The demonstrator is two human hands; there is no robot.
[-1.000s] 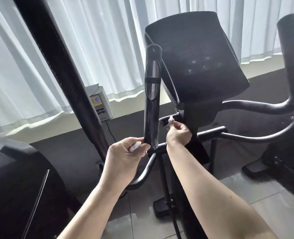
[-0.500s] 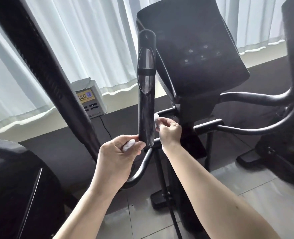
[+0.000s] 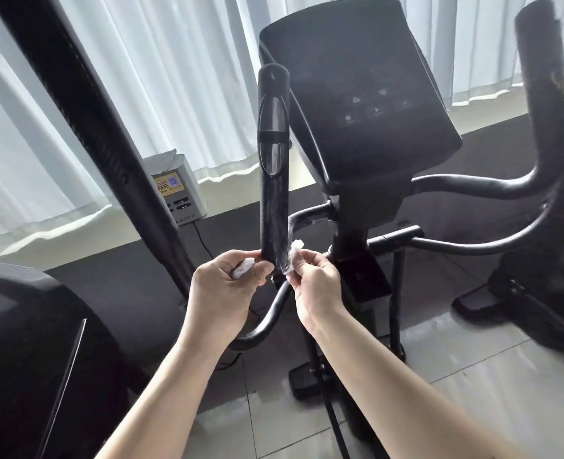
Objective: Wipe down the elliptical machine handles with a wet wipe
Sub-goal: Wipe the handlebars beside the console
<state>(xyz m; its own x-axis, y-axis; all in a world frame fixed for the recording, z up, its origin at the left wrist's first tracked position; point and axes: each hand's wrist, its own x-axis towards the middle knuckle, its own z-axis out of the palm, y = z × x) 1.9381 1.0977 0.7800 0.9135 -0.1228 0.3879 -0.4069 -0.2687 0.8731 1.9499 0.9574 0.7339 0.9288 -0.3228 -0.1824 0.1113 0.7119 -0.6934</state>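
Head view, single frame.

Upright handle (image 3: 273, 160): black, stands vertical at centre frame, just left of the console (image 3: 356, 94). Its lower end sits between the two hands.

Left hand (image 3: 222, 289): on the left side of the handle's lower end. Thumb and forefinger are curled and pinching a white scrap (image 3: 243, 269). The thumb tip touches the handle.

Right hand (image 3: 318, 283): on the right side of the same lower end. Fingers are curled, pinching the wipe (image 3: 294, 250). The wipe's crumpled white top pokes up above the fingertips and lies against the handle's right edge.

Cannot tell whether scrap and wipe are one piece passing behind the handle; the handle hides that stretch.

Both forearms enter from the near edge and converge on the handle base.

Surroundings:
- A curved black bar (image 3: 267, 323) runs down and left from below the hands.
- A second upright grip (image 3: 539, 61) stands far right, well apart from both hands.
- A thick black post (image 3: 85, 127) crosses the left of the frame on a slant.
- A small grey box (image 3: 177, 190) with a yellow label sits on the sill, in front of white curtains (image 3: 174, 61).
- A dark housing (image 3: 25, 359) sits near left.
- The floor (image 3: 472, 376) is pale tile.
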